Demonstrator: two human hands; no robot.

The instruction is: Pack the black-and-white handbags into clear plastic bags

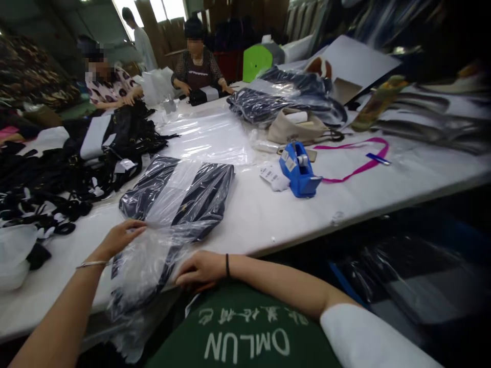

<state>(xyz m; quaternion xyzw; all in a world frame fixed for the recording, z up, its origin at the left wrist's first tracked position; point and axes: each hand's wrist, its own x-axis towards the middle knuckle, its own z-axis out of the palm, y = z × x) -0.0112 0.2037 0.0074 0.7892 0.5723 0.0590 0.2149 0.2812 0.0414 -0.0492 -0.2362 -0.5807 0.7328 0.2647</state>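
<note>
A dark handbag with a pale paper band round its middle lies flat on the table inside a clear plastic bag. The plastic's loose end is crumpled and hangs over the table's near edge. At the left side of the plastic, my left hand has thumb and fingers closed on its film. My right hand is curled at the right edge of the plastic, close to my apron; its fingertips are partly hidden, but they seem to grip the film.
A blue tape dispenser stands right of the handbag, by white tags and a pink strap. Flat clear bags lie behind. Black bags are heaped left. Co-workers are across the table. Wrapped bags sit below, right.
</note>
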